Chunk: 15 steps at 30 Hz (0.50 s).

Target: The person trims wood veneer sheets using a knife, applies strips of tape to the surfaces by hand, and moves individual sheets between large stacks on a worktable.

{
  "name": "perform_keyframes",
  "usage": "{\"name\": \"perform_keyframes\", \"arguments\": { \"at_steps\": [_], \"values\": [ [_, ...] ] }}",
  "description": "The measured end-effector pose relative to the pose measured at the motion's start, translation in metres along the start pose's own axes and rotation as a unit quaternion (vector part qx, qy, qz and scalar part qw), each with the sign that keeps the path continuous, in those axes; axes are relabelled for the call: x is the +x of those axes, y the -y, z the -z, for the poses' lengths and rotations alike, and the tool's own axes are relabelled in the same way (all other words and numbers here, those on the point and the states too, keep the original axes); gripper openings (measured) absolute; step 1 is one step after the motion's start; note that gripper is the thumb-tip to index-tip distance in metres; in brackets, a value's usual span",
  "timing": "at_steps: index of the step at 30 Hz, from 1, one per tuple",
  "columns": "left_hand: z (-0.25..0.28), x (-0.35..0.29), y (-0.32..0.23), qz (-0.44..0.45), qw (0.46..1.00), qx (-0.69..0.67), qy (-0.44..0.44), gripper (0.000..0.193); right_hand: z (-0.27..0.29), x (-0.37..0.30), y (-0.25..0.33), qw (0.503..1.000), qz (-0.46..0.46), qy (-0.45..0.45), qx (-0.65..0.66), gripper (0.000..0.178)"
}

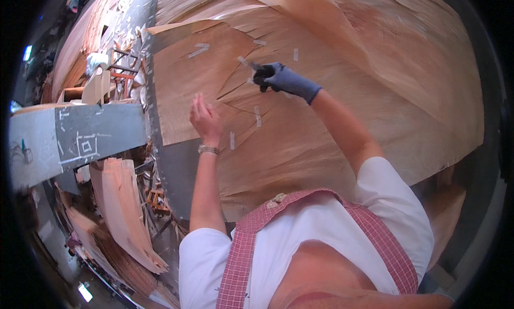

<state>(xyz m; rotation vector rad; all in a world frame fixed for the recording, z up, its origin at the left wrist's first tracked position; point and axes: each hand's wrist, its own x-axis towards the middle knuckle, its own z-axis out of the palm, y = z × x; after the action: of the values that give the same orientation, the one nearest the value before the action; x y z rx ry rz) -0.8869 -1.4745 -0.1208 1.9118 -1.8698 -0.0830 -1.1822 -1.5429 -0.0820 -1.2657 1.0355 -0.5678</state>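
Tan veneer spreads across the dark grey table (181,167), with a smaller veneer sheet (179,89) on the left overlapping or abutting the large veneer sheet (342,121); which of the two cannot be told. The relation that matters lies between the hands: a dark split (234,88) in the veneer runs on a slant, its lower end toward the bare left hand (205,115) and its upper end just beside the gloved right hand (263,76). From the right grip, then, the split lies to the left and slightly nearer the body, its long axis leading back toward the glove, so the right hand is the nearer. That grip is pressed together, apparently pinching a small grey piece (255,66) that pokes out past the dark fingertips; its kind is too hidden to name. The left grip is loosely spread and holds nothing visible, its fingers pointing away from the body over the smaller sheet; whether they touch it is unclear. Pale tape strips are scattered about, one (242,60) just left of the grey piece, another (257,116) nearer the body, beyond the split's lower end.
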Motion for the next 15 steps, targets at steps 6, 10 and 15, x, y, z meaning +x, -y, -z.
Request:
{"name": "perform_keyframes", "arguments": {
  "at_steps": [6, 10, 15],
  "values": [
    [-0.011, -0.047, 0.001, -0.024, 0.997, 0.072, 0.026, 0.057, -0.084, 0.08, 0.011, 0.985, 0.06, 0.044, -0.156, 0.024],
    [-0.01, -0.041, -0.004, -0.01, 0.999, 0.035, 0.02, 0.059, -0.102, 0.103, 0.01, 0.981, 0.044, 0.02, -0.186, 0.024],
    [0.007, -0.022, -0.007, 0.031, 0.995, 0.077, 0.051, 0.055, -0.115, 0.094, 0.004, 0.998, -0.055, -0.006, -0.03, 0.027]
  ]
}}
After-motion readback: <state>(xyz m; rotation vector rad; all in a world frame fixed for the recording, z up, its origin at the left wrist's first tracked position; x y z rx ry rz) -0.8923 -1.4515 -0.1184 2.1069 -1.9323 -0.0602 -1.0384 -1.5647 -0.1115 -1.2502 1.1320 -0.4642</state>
